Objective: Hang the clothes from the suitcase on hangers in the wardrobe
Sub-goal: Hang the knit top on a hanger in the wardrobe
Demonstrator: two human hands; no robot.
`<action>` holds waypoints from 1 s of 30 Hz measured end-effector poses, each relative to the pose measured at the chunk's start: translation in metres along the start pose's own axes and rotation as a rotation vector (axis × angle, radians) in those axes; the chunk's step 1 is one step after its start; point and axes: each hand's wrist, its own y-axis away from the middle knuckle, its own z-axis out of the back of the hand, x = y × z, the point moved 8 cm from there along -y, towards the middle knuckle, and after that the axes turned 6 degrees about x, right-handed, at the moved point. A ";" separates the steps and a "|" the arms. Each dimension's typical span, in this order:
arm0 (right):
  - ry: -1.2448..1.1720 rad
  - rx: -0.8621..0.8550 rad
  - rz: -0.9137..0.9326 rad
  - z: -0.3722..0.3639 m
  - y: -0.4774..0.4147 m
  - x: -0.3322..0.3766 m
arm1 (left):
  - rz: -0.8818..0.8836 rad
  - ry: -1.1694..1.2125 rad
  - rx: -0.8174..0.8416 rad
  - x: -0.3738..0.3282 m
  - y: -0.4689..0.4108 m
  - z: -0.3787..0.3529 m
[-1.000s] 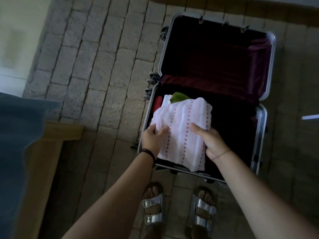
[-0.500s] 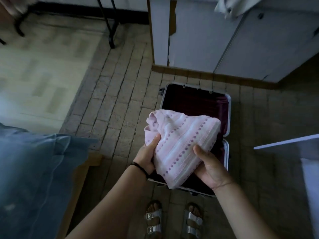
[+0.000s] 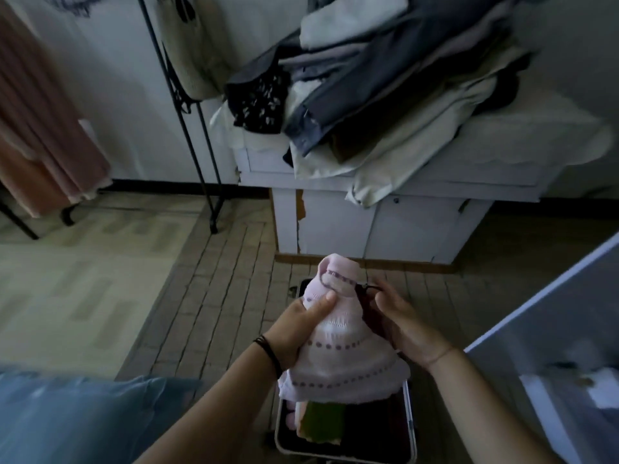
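Note:
A pale pink knitted garment with rows of purple dots hangs bunched in the air above the open suitcase. My left hand grips its upper left part, thumb on top. On the garment's right side is my right hand, fingers curled at the edge of the fabric. Inside the suitcase, a green folded item and something pink lie below the garment. No hanger shows.
A white cabinet piled with grey, cream and dark clothes stands just behind the suitcase. A black metal rack with peach fabric stands at the left. A blue bedcover fills the lower left; a white door panel juts in at right.
Both hands lifted the pink garment out of the suitcase and raised it, and it now hangs partly unfolded. The camera tilted up from the floor toward the cabinet.

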 end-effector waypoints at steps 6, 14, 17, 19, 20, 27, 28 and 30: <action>-0.179 -0.089 -0.034 -0.014 0.073 0.018 | -0.010 -0.033 0.182 -0.051 0.021 -0.067; -0.196 -0.354 0.385 0.054 0.170 0.120 | -0.193 -0.228 0.173 -0.115 -0.004 -0.159; -0.123 -0.416 0.568 0.085 0.216 0.166 | -0.299 -0.221 0.204 -0.132 -0.026 -0.206; -0.077 -0.542 0.633 0.114 0.252 0.186 | -0.371 -0.219 0.262 -0.143 -0.037 -0.249; -0.058 -0.604 0.658 0.130 0.270 0.194 | -0.401 -0.226 0.282 -0.148 -0.043 -0.272; 0.143 -0.983 0.756 0.245 0.394 0.237 | -0.538 -0.420 0.205 -0.155 -0.098 -0.408; 0.196 -1.027 0.754 0.257 0.412 0.243 | -0.550 -0.443 0.220 -0.155 -0.103 -0.428; 0.268 -1.103 0.742 0.278 0.446 0.254 | -0.564 -0.500 0.283 -0.158 -0.112 -0.470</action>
